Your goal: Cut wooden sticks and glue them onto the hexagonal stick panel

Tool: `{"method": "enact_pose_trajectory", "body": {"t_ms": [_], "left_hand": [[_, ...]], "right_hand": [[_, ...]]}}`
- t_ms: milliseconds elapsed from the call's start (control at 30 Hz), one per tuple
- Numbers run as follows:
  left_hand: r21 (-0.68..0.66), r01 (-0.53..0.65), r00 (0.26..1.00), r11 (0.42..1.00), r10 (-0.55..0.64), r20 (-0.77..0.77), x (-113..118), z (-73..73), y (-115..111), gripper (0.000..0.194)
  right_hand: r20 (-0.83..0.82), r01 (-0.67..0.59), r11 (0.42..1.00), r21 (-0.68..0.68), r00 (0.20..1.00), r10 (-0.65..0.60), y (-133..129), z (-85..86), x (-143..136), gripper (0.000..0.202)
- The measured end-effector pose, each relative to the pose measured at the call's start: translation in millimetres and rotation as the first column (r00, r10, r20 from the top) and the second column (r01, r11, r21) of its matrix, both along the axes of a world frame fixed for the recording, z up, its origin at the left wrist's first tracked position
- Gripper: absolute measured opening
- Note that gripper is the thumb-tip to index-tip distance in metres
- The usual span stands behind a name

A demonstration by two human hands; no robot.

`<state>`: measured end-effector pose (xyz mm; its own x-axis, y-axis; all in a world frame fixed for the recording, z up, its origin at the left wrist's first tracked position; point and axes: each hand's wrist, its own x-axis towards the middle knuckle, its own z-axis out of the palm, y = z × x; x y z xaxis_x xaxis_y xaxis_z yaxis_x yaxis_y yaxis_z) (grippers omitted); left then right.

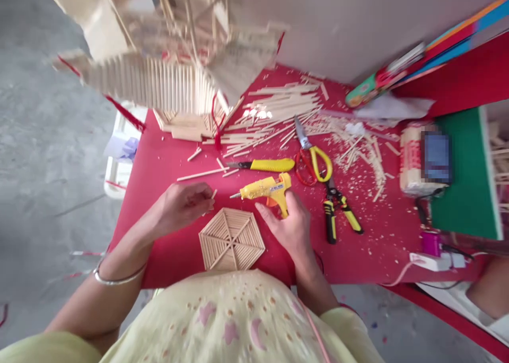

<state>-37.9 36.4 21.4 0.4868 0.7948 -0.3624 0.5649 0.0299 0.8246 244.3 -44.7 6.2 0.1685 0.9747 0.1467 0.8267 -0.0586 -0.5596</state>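
I see a grey floor (47,193) around a red table (389,214), which stands against a pale wall (318,28). A roofed stick model (147,84) looms over its far left part; a green board (465,182) lies at the right. Off the left edge sits a white container (115,182) with something pale purple (129,148) at it, whether inside I can't tell. Loose sticks (290,102) and shavings cover the back. The hexagonal stick panel (231,239) lies flat near my torso, between and just below my hands. My right hand (294,222) is curled around the yellow glue gun's handle, the gun (258,188) pointing left. My left hand (181,206) pinches a short stick (214,196) in its fingertips. Beyond lie scissors (321,164), pliers (331,214) and a yellow knife (272,165).
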Motion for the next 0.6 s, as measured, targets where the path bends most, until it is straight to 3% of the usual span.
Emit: {"method": "enact_pose_trajectory", "body": {"t_ms": [67, 167, 233, 333, 400, 467, 533, 600], "left_hand": [[0.196, -0.027, 0.993, 0.98, 0.049, -0.109, 0.4, -8.4, 0.1, 0.021], [0.348, 0.023, 0.979, 0.937, 0.049, -0.197, 1.0, -21.1, 1.4, 0.019], [0.402, 0.019, 0.981, 0.916, 0.059, -0.183, 3.8, -22.8, 1.4, 0.019], [0.417, -0.128, 0.988, 0.9, 0.151, -0.022, 21.4, -9.3, -3.0, 0.023], [0.29, -0.229, 0.963, 0.929, 0.173, 0.205, 46.7, 7.8, -10.7, 0.025], [-0.044, -0.241, 0.847, 0.969, 0.232, 0.478, 80.5, 25.6, -21.6, 0.036], [-0.357, -0.146, 0.679, 0.923, 0.356, 0.642, 115.9, 39.2, -31.3, 0.043], [-0.503, -0.182, 0.517, 0.845, 0.517, 0.682, 146.1, 45.7, -35.8, 0.039]], "right_hand": [[-0.271, 0.009, 0.999, -0.048, 0.962, -0.021, 1.8, 8.6, -0.4, 0.041], [-0.555, -0.009, 0.998, -0.06, 0.832, -0.026, 0.7, 17.4, -1.6, 0.037], [-0.68, 0.001, 0.998, -0.059, 0.732, -0.041, -3.3, 20.7, -4.4, 0.038], [-0.831, -0.008, 0.999, -0.033, 0.556, -0.022, -9.6, 29.2, -12.3, 0.038], [-0.842, -0.044, 0.999, 0.026, 0.537, 0.045, -9.9, 40.7, -17.8, 0.037], [-0.761, -0.086, 0.991, 0.102, 0.635, 0.134, -5.3, 54.6, -21.3, 0.04], [-0.622, -0.091, 0.979, 0.184, 0.76, 0.187, 2.8, 66.3, -21.7, 0.046], [-0.516, -0.091, 0.97, 0.227, 0.833, 0.199, 11.1, 72.6, -18.8, 0.051]]}}
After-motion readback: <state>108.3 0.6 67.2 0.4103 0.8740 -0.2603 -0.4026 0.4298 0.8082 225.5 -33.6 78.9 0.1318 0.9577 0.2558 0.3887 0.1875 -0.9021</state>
